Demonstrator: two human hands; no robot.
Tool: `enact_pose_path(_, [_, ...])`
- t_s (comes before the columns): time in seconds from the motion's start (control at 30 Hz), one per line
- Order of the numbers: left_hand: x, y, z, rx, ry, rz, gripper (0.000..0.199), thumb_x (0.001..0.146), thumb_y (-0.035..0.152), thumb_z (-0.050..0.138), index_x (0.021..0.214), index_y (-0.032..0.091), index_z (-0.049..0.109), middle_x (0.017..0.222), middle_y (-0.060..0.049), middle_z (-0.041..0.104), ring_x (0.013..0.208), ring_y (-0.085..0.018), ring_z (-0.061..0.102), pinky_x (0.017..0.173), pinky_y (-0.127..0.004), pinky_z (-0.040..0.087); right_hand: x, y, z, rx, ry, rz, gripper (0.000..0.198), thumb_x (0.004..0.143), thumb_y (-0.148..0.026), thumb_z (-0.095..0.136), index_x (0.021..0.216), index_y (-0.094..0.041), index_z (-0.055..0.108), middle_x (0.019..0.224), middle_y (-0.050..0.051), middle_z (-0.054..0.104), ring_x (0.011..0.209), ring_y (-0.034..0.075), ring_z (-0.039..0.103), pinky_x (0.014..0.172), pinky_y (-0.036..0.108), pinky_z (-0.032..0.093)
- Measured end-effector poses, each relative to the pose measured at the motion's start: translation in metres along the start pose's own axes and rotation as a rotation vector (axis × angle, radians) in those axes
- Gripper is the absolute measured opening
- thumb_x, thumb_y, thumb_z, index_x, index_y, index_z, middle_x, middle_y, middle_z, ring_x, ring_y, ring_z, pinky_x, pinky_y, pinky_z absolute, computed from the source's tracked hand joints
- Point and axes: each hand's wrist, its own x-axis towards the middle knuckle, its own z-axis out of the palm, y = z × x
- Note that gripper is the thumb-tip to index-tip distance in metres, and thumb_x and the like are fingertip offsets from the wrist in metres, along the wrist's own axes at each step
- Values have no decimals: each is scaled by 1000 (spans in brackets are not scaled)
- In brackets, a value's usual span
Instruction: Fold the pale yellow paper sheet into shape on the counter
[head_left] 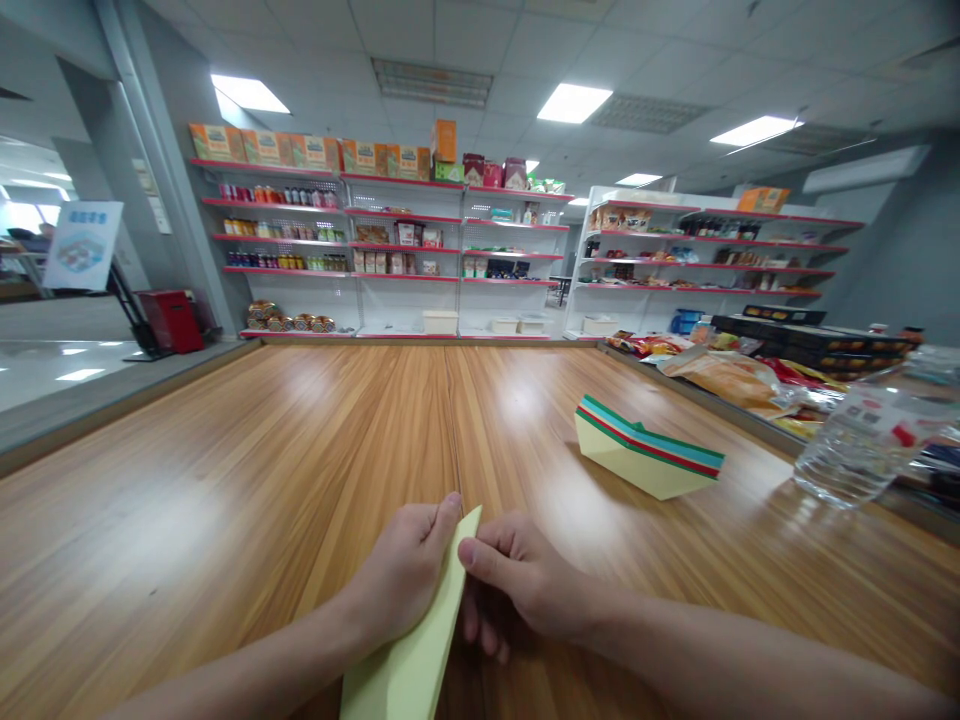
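Note:
A folded sheet of pale yellow paper runs from the bottom edge up to a pointed tip between my hands. My left hand grips its left side near the tip, thumb pointing up. Pinched on the right edge just below the tip is my right hand, its thumb on the paper and its lower fingers curled beneath. To the right, a folded paper boat stands on the wooden table; it is pale yellow with green, blue, white and red stripes along its top.
A clear plastic water bottle stands at the right, beside snack packets and stacked black boxes. Beyond the table are store shelves holding goods. A sign and a red box stand at left.

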Motion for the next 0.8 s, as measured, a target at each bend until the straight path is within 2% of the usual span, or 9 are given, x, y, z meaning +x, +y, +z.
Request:
enact_pose_path(0.13, [-1, 1, 0, 30, -9, -19, 63, 88, 52, 27, 46, 14, 55, 42, -6, 60, 38, -14, 55, 36, -20, 35, 0, 1, 1, -12, -38, -25, 57, 79, -58, 49, 57, -6, 57, 50, 5, 57, 34, 7, 51, 29, 14, 40])
enact_pose_path(0.23, [-1, 1, 2, -6, -41, -30, 67, 88, 53, 21, 45, 14, 54, 43, -8, 59, 39, -16, 56, 36, -22, 37, 0, 0, 2, -48, 0, -28, 58, 79, -59, 47, 57, -6, 56, 48, 4, 55, 32, 6, 49, 30, 14, 40])
enact_pose_path(0.33, [1, -1, 2, 71, 90, -19, 62, 87, 55, 24, 47, 15, 50, 42, -4, 53, 38, -14, 52, 36, -21, 35, 0, 0, 4, -80, -30, 27, 60, 77, -63, 47, 56, -7, 55, 47, 3, 54, 30, 5, 46, 29, 14, 40])
enact_pose_path(0.43, [2, -1, 0, 176, 217, 15, 55, 85, 55, 31, 48, 16, 42, 43, 2, 41, 39, -10, 42, 36, -20, 28, -1, 0, 4, -76, -91, 62, 62, 75, -65, 47, 57, -7, 55, 49, 3, 55, 31, 5, 47, 29, 13, 39])
enact_pose_path(0.53, [1, 1, -1, 169, 192, 16, 53, 85, 55, 30, 48, 18, 36, 45, 4, 33, 40, -9, 34, 36, -20, 24, -2, 0, 4, -69, -109, 42, 61, 77, -64, 46, 58, -6, 56, 51, 4, 56, 30, 4, 46, 29, 13, 39])
enact_pose_path(0.67, [1, 3, 0, 169, 209, 3, 53, 86, 56, 27, 50, 18, 37, 47, 3, 36, 42, -10, 36, 38, -20, 26, -1, 0, 4, -96, -89, 18, 63, 77, -65, 45, 56, -7, 55, 50, 4, 55, 32, 5, 47, 28, 13, 38])
enact_pose_path(0.8, [3, 0, 0, 218, 275, 18, 51, 86, 55, 26, 51, 18, 34, 48, 4, 32, 43, -9, 32, 38, -20, 24, -2, -3, 6, -112, -129, 93, 60, 73, -65, 50, 58, -7, 56, 49, 2, 54, 31, 4, 45, 26, 12, 35])
